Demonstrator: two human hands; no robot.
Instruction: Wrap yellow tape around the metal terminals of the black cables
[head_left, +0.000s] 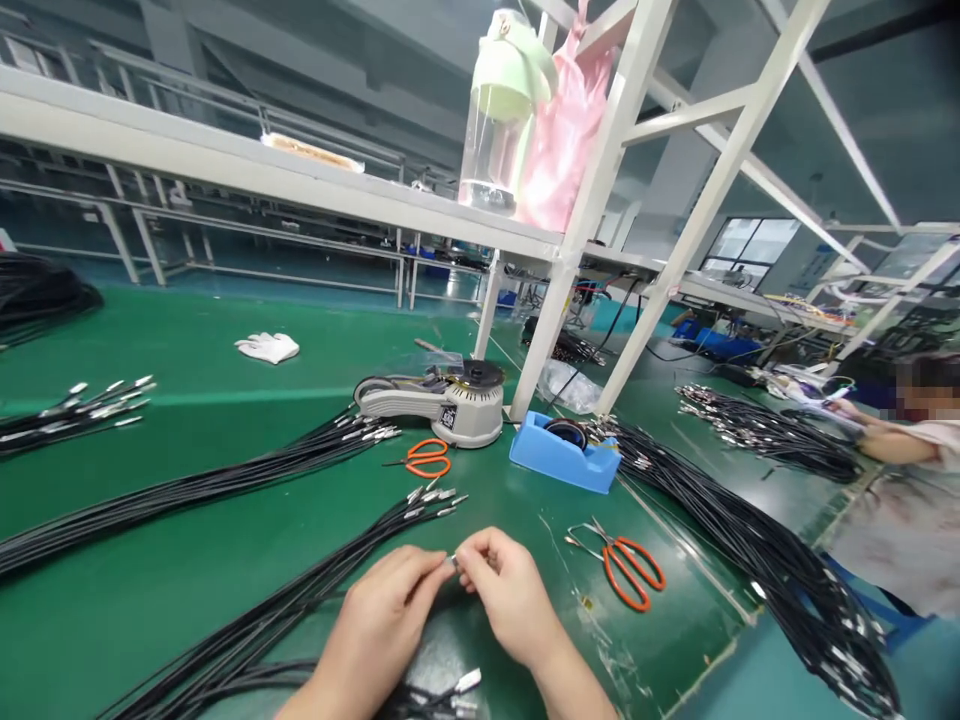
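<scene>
My left hand (pixel 386 625) and my right hand (pixel 510 595) meet fingertip to fingertip above the green table. Both are closed in a pinch on a small silvery cable connector (pixel 453 562), mostly covered by the fingers. Just beyond the left hand lies a bundle of black cables (pixel 330 560) with silvery ends. More cable ends with a white connector (pixel 469 681) show below the hands. Orange-handled scissors (pixel 634 572) rest to the right of my right hand, and a second pair of orange scissors (pixel 428 459) lies farther forward.
Ahead stand a round tape dispenser (pixel 469 415) and a blue tape holder (pixel 564 458). Black cable bundles (pixel 720 530) lie on the right, others on the left. A white glove (pixel 268 347) lies farther back. White shelf posts (pixel 559 310) rise ahead. A co-worker (pixel 900 480) sits at right.
</scene>
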